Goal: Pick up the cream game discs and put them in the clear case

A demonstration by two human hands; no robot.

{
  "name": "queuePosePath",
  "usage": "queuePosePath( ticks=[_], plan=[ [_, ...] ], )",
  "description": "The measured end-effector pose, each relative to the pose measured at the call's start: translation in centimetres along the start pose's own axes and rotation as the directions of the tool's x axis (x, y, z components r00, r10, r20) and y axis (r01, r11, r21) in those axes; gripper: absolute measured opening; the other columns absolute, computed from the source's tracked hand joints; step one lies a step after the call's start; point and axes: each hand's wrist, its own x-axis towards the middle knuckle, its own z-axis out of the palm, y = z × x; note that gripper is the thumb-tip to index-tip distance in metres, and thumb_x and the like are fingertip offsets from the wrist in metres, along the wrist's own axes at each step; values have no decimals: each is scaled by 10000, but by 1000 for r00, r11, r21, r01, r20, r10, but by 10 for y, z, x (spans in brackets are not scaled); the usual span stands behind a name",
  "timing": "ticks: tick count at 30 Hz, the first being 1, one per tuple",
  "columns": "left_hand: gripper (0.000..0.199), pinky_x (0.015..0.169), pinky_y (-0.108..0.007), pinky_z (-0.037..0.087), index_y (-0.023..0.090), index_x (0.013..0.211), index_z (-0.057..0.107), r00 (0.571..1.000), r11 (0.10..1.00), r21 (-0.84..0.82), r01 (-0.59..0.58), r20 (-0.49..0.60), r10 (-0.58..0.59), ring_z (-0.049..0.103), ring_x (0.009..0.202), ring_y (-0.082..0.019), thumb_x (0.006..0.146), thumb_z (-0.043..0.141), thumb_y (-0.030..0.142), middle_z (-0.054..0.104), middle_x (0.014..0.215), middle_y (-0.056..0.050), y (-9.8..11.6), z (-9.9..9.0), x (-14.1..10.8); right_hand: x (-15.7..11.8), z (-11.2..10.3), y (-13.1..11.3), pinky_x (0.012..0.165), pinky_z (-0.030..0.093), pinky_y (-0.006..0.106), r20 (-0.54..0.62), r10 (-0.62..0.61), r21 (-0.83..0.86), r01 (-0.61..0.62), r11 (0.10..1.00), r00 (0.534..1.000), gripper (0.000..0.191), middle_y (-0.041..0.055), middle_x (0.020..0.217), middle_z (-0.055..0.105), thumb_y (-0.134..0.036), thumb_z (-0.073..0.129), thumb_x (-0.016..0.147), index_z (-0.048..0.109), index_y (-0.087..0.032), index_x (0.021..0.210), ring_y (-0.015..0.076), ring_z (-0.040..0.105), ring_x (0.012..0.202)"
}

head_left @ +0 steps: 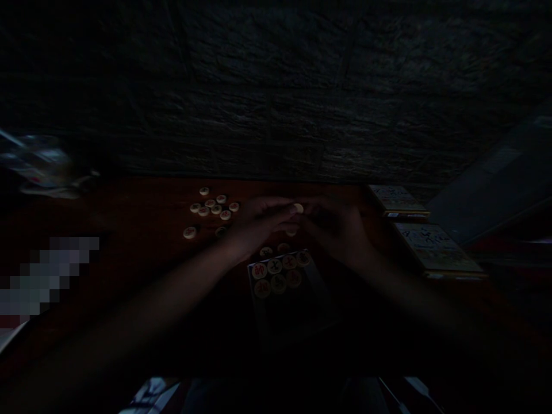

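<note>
In the dim light, my left hand (254, 227) has its thumb and fingers closed on a pale round Chinese chess piece (298, 208). My right hand (342, 230) meets it from the other side, fingers curled in towards the same piece; shadow hides whether it grips anything. Under the fingers another chess piece (291, 232) shows in part. Just nearer to me lies a shallow clear tray (293, 322), with several red- and black-marked pieces in rows at its far end. At its far edge, a black-marked piece (266, 252) rests beside another, dimmer piece (283, 247).
Several loose chess pieces (210, 203) are scattered on the dark reddish table (146, 230) to the left. Two flat printed boxes (437, 244) lie at the right. A stone-textured wall (267, 115) rises behind the table. A clear plastic-looking item (38, 164) stands far left.
</note>
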Motion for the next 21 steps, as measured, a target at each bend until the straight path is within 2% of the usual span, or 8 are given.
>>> queuePosePath(
  ticks=[3, 8, 12, 15, 21],
  plan=[
    [241, 938, -350, 631, 155, 1063, 820, 999, 998, -51, 23, -39, -25, 773, 988, -197, 883, 839, 315, 811, 1063, -101, 1, -1, 2, 1, 0, 2, 773, 569, 328, -9, 10, 14, -10, 1000, 1000, 264, 47, 967, 796, -251, 729, 935, 801, -236, 1188, 201, 743, 864],
    [328, 926, -385, 643, 137, 1142, 771, 998, 999, -35, 25, -51, -27, 777, 989, -214, 850, 859, 258, 803, 1114, -116, 1, 0, 1, 1, 3, 3, 751, 587, 298, -33, 68, 145, -63, 987, 997, 233, 53, 969, 822, -251, 717, 931, 798, -192, 1142, 187, 767, 841],
    [379, 881, -393, 658, 162, 1184, 725, 998, 997, 58, -40, -48, 43, 782, 954, -219, 848, 861, 273, 800, 1089, -93, 1, 1, 0, 2, 5, 4, 751, 609, 306, -53, 175, 249, -157, 956, 983, 230, 62, 933, 829, -323, 819, 860, 802, -176, 1036, 203, 779, 823],
    [335, 851, -368, 656, 164, 1168, 718, 998, 986, 154, -68, -7, 70, 785, 926, -213, 888, 822, 316, 805, 1052, -86, 2, 3, -2, 4, 5, 1, 706, 603, 292, -14, 262, 330, -243, 912, 965, 254, 66, 910, 833, -398, 866, 819, 807, -180, 938, 200, 775, 792],
    [300, 775, -286, 615, 160, 1127, 754, 989, 920, 365, -145, 30, 144, 779, 869, -189, 882, 823, 320, 824, 982, -81, 5, 6, -5, 6, 3, -7, 556, 524, 249, 17, 323, 350, -309, 885, 946, 381, 48, 723, 784, -528, 918, 739, 788, -172, 782, 150, 682, 598]
  ],
)
